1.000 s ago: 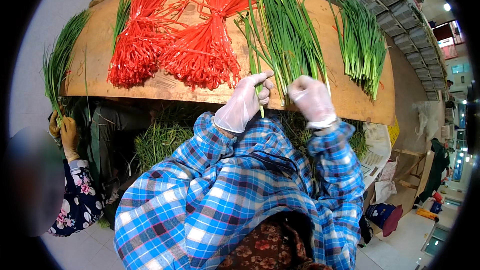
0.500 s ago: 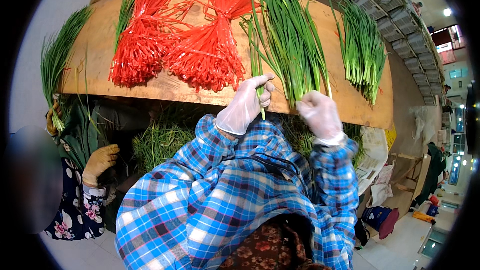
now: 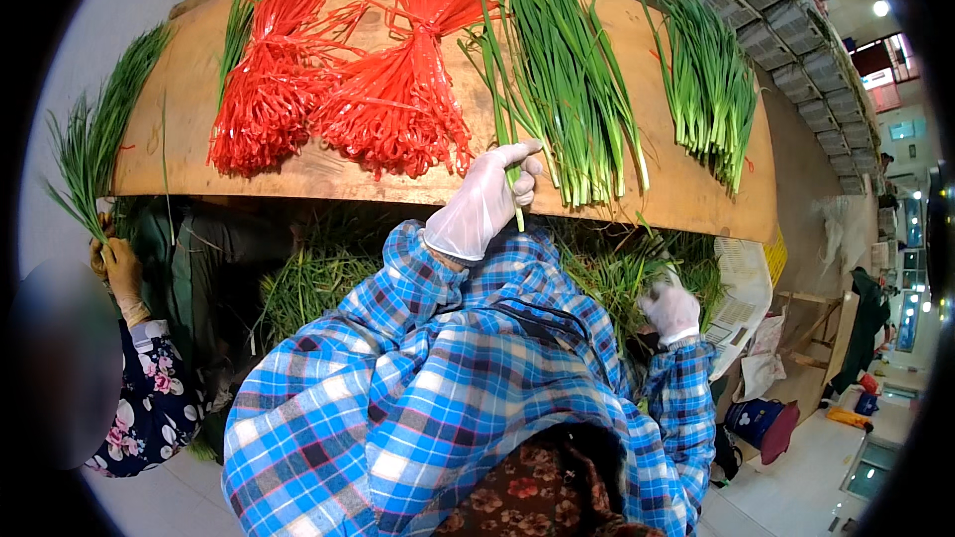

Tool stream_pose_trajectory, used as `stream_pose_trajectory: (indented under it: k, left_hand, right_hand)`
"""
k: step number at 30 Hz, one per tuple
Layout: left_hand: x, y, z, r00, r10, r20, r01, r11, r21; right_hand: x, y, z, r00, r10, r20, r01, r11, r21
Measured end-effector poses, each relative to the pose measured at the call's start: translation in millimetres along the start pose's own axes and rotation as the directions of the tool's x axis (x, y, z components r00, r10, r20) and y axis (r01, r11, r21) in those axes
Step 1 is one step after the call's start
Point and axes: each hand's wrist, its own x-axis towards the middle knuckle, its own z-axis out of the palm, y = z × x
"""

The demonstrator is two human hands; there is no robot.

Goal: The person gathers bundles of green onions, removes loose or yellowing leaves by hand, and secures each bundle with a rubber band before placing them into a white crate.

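Observation:
My left hand [image 3: 484,201], in a thin whitish glove, is closed around a few green chive stalks [image 3: 512,175] at the table's near edge. Their leaves reach up over the wood, and the cut ends stick out below my fingers. Right of it lies a large loose bundle of chives [image 3: 572,89], pale ends toward me. My right hand [image 3: 670,310], gloved likewise, is below the table edge at the heap of loose chives [image 3: 612,273]. Its fingers look curled, and what they hold, if anything, I cannot make out.
Two bunches of red ties [image 3: 261,89] [image 3: 403,104] lie on the wooden table [image 3: 477,60]. Another chive bundle [image 3: 706,89] is at the right end. On the left, a co-worker's gloved hands [image 3: 121,273] hold chives [image 3: 104,139]. A white crate [image 3: 741,283] stands lower right.
My right hand has left the near end of the large chive bundle and moved down and right to the heap below the table. My left hand keeps its stalks. The co-worker's lower hand has risen.

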Motion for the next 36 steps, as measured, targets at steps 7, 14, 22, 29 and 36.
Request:
stream_pose_trajectory:
  k: [7,14,22,29,36]
  left_hand:
    - [-2.3,3.0,1.7,1.0,-0.004,0.009,0.004,1.0,-0.003]
    - [-2.1,4.5,1.3,1.0,-0.001,-0.013,0.001,1.0,-0.025]
    - [0.5,-6.1,15.9,1.0,0.02,-0.002,-0.02,0.997,0.079]
    - [8.1,-17.4,24.5,0.994,-0.053,0.1,0.052,0.999,0.01]
    - [2.9,-13.2,25.6,1.0,0.0,0.012,-0.001,0.996,0.094]
  right_hand:
    - [51.1,-133.8,-97.9,0.722,-0.23,-0.653,0.38,0.92,0.096]
    - [93.2,-125.0,-86.7,0.843,-0.159,-0.514,0.392,0.836,0.383]
    - [69.0,-116.8,-124.0,0.998,-0.043,0.047,-0.044,0.06,0.997]
    - [61.0,-136.8,-106.8,0.997,-0.05,-0.055,0.057,0.046,0.997]
    - [39.0,-133.1,-106.4,0.966,0.221,-0.135,0.165,-0.123,0.979]
